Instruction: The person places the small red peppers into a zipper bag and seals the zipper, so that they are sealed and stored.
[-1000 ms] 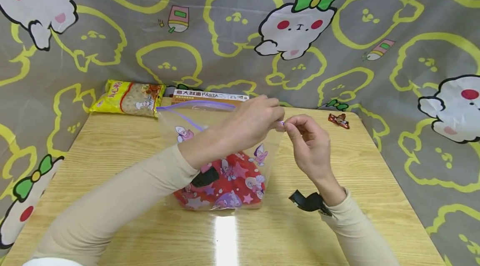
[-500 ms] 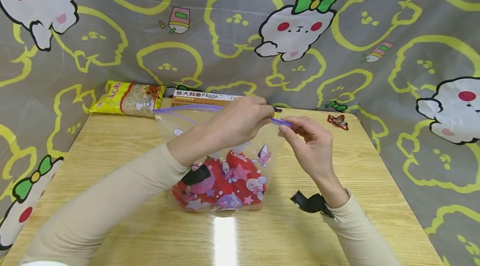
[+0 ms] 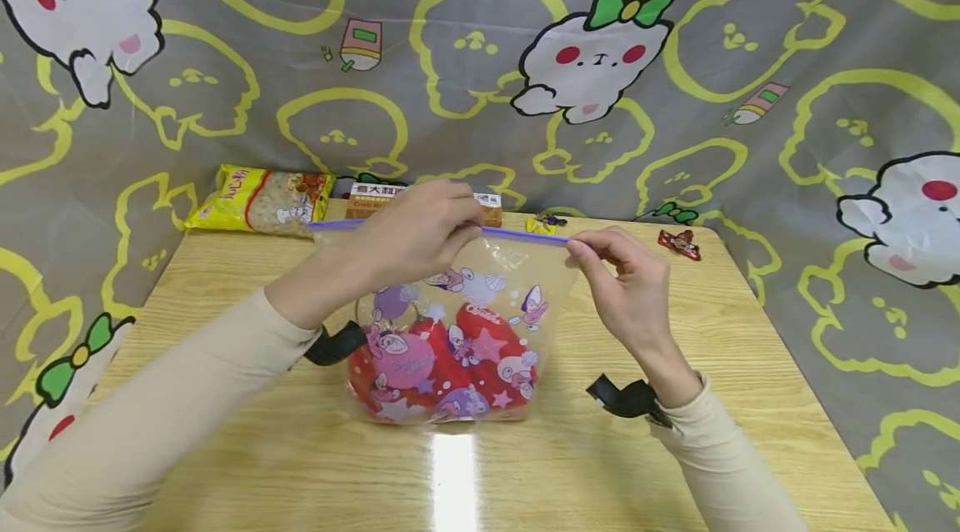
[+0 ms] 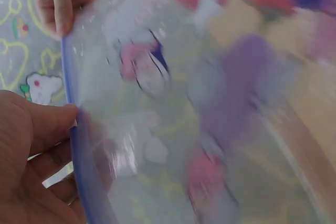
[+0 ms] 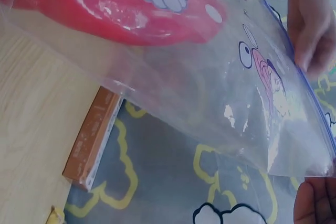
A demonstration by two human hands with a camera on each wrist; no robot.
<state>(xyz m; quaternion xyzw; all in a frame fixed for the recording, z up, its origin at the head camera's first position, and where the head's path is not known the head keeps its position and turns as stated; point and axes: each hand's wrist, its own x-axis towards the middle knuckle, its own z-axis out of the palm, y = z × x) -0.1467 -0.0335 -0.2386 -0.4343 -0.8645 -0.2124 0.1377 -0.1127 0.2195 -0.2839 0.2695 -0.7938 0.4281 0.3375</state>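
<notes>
A clear zip-top bag (image 3: 483,290) with pink and purple cartoon prints stands upright on the wooden table. Glossy red things (image 3: 442,348) fill its lower part, partly covered by the prints. Along the top runs a purple zip strip (image 3: 525,237), its two edges lying together between the hands. My left hand (image 3: 423,232) pinches the strip near its middle, thumb on the near side, as the left wrist view also shows. At the right top corner, my right hand (image 3: 630,286) pinches the strip's end between thumb and fingers.
Behind the bag lies a pasta box (image 3: 491,211), partly hidden by my left hand. A yellow food packet (image 3: 262,200) is at the back left. Toward the back right are a small yellow wrapped piece (image 3: 540,223) and a small red-brown packet (image 3: 679,244). Patterned cloth (image 3: 465,40) surrounds the table.
My left hand has slid left along the purple strip from near the right corner to its middle. The strip, gaping before, now lies straight. My right hand has stayed at the corner.
</notes>
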